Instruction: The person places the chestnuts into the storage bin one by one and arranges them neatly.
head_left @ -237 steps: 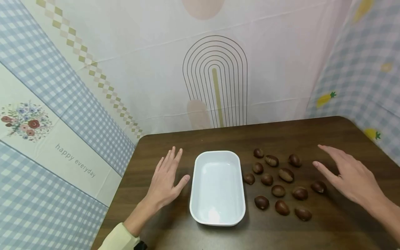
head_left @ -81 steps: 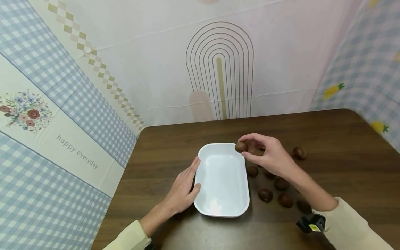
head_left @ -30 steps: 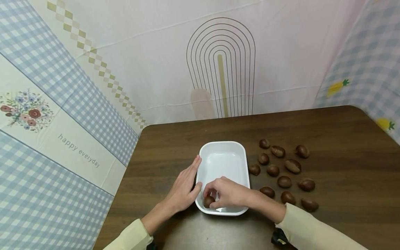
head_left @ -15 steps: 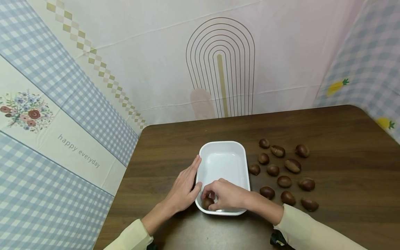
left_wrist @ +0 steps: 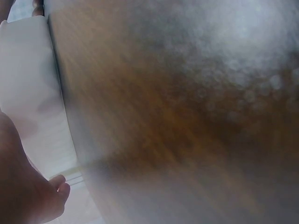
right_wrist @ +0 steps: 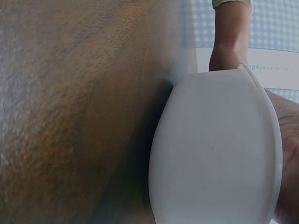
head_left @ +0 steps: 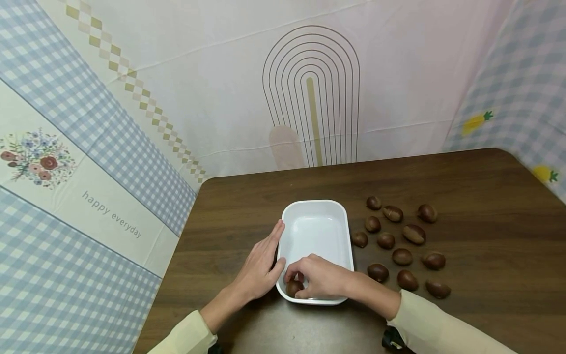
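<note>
A white rectangular dish [head_left: 315, 231] stands on the brown table in the head view. Inside its near left corner my right hand [head_left: 319, 276] pinches a chestnut [head_left: 294, 288] between thumb and fingers, low by the dish floor. Along the dish's left side rests my left hand [head_left: 261, 265], fingers straight and touching the rim. The left wrist view catches part of the left hand [left_wrist: 28, 186] beside the dish wall [left_wrist: 37, 93]. In the right wrist view the dish's outer wall [right_wrist: 215, 149] hides the chestnut and the right fingertips.
Several loose chestnuts [head_left: 402, 256] lie spread on the table [head_left: 247, 206] to the right of the dish. Behind the table hangs a pale cloth [head_left: 212, 98] with printed arches. Checked cloth [head_left: 88, 113] covers the left side.
Earlier the right hand brought the chestnut over the dish's far right rim, then down into its near left corner. The left hand came to the dish's side. Over the last second both hands stay nearly still.
</note>
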The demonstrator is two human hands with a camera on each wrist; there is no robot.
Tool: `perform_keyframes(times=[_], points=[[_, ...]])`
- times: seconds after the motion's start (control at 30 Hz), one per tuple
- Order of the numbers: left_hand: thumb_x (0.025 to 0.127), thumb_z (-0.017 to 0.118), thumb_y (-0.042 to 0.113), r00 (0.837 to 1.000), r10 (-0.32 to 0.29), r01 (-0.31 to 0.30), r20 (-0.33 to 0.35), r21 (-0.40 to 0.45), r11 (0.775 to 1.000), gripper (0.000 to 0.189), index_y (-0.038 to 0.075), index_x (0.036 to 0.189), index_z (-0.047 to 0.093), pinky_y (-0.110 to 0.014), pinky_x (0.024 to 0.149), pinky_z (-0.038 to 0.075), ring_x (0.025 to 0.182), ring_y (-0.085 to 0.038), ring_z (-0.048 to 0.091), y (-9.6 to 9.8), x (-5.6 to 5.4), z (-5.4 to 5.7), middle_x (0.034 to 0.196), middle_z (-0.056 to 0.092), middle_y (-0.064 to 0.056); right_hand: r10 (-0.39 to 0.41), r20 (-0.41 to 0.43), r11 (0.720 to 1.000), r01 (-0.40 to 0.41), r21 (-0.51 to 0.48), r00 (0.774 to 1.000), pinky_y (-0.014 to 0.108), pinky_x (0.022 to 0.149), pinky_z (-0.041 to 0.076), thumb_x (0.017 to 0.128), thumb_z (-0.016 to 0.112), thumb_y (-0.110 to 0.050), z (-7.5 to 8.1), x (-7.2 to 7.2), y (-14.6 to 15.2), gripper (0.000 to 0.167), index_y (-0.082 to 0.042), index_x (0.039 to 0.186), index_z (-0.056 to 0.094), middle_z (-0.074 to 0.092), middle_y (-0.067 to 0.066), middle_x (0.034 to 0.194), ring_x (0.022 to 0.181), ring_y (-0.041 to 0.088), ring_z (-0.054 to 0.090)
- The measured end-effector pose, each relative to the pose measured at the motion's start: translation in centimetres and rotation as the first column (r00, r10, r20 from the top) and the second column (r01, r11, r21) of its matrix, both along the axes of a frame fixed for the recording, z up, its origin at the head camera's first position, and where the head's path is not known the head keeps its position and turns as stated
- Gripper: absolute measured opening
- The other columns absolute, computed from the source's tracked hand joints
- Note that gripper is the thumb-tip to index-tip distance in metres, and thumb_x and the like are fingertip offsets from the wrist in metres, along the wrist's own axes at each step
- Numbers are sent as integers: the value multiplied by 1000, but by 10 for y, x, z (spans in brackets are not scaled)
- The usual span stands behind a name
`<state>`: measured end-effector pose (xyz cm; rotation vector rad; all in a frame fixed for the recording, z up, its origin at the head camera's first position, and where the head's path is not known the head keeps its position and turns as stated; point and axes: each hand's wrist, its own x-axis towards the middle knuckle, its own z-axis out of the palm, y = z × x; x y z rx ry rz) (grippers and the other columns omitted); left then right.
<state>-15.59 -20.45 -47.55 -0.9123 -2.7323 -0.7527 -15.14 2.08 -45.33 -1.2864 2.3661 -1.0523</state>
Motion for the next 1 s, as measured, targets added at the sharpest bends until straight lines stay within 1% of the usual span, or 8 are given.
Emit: perform_keyframes(times=[0.17, 0.27, 0.4, 0.53, 0.63, 0.73, 0.83, 1.0], points=[[99, 54, 20, 1000, -5, 5, -7, 8, 1000, 78, 5, 169, 24, -61, 115, 39, 154, -25, 38, 1, 0, 0, 175, 25, -10, -16, 11, 999, 17, -29, 1000, 21, 77, 53, 84, 84, -5, 3, -1, 2, 20, -9, 102, 78, 76, -6, 94, 83, 5, 68], [99, 54, 21, 1000, -7, 8, -7, 14, 1000, 78, 5, 169, 24, -62, 114, 40, 154, -27, 38, 2, 0, 0, 175, 25, -10, -21, 1, 998, 21, -62, 1000, 24, 78, 56, 85, 85, -6, 7, -5, 6, 22, -5, 106, 78, 78, 0, 99, 87, 12, 70], [99, 54, 21, 1000, -9, 9, -6, 17, 1000, 77, 5, 169, 25, -62, 114, 40, 153, -28, 40, 1, 0, -1, 175, 26, -11, -46, -5, 994, 45, -100, 999, 32, 81, 60, 88, 84, -7, 17, -13, 17, 26, -2, 112, 76, 77, 6, 106, 94, 21, 73], [99, 54, 20, 1000, -9, 9, -12, 23, 1000, 76, 4, 168, 26, -61, 114, 40, 152, -29, 41, 1, 1, -1, 174, 27, -11, -113, -23, 982, 108, -158, 993, 41, 89, 60, 89, 82, -8, 29, -24, 31, 30, -2, 117, 75, 77, 7, 113, 100, 27, 73], [99, 53, 19, 1000, -5, 5, -14, 22, 1000, 76, 4, 168, 26, -61, 113, 41, 152, -28, 41, 2, 1, 0, 174, 27, -11, -176, -24, 964, 167, -205, 984, 47, 94, 58, 90, 82, -9, 39, -32, 43, 32, -3, 121, 74, 76, 6, 118, 104, 26, 72], [99, 53, 18, 1000, -3, 3, -9, 22, 1000, 76, 4, 168, 26, -61, 113, 41, 153, -28, 40, 2, 1, 0, 175, 26, -11, -243, -17, 942, 231, -244, 970, 49, 96, 56, 91, 83, -11, 46, -39, 54, 35, -4, 124, 74, 76, 7, 122, 107, 28, 72], [99, 53, 18, 1000, -2, 2, 7, 19, 1000, 76, 5, 169, 25, -61, 114, 40, 154, -27, 38, 1, 1, 0, 175, 25, -10, -312, -8, 912, 297, -284, 950, 51, 98, 56, 91, 84, -10, 52, -45, 66, 38, -6, 127, 73, 75, 9, 125, 110, 33, 71], [100, 52, 18, 999, -4, 3, 33, 22, 1000, 76, 6, 169, 23, -61, 116, 38, 156, -25, 35, 1, 1, 0, 176, 24, -9, -417, 28, 853, 402, -333, 908, 54, 100, 54, 93, 83, -13, 59, -51, 86, 40, -10, 131, 72, 73, 5, 128, 116, 32, 69]])
